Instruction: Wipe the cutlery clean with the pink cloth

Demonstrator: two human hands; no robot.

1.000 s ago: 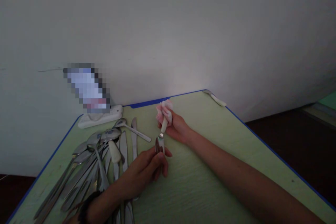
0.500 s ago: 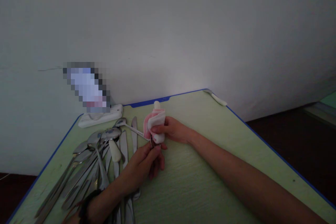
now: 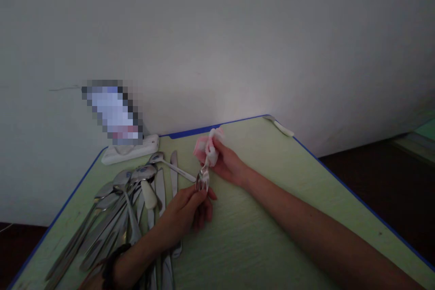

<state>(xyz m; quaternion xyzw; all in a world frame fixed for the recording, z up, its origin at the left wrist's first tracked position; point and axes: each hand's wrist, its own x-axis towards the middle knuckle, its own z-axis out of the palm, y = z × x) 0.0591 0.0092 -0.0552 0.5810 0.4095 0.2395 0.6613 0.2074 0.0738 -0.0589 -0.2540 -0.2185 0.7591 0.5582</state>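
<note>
Over the middle of the table, my left hand point(image 3: 190, 206) pinches a metal fork point(image 3: 203, 178) by its tines, which point down toward me. My right hand point(image 3: 229, 163) is closed around a pink and white cloth point(image 3: 211, 148), wrapped about the fork's handle. The cloth hides most of that handle. Just left of my left hand, several spoons, knives and other cutlery lie in a pile point(image 3: 115, 217). A spoon point(image 3: 173, 168) lies with its handle end near the fork, beside a table knife point(image 3: 174, 176).
A phone point(image 3: 112, 113), its screen blurred out, leans on a white stand point(image 3: 132, 150) at the back left. A fork with a white handle point(image 3: 282, 128) lies at the far right corner. The green table point(image 3: 272, 235) has a blue edge and meets a pale wall point(image 3: 238, 45).
My right hand and the cloth have slid up the fork, away from my left hand. The fork's head now shows. My left hand has stayed nearly still.
</note>
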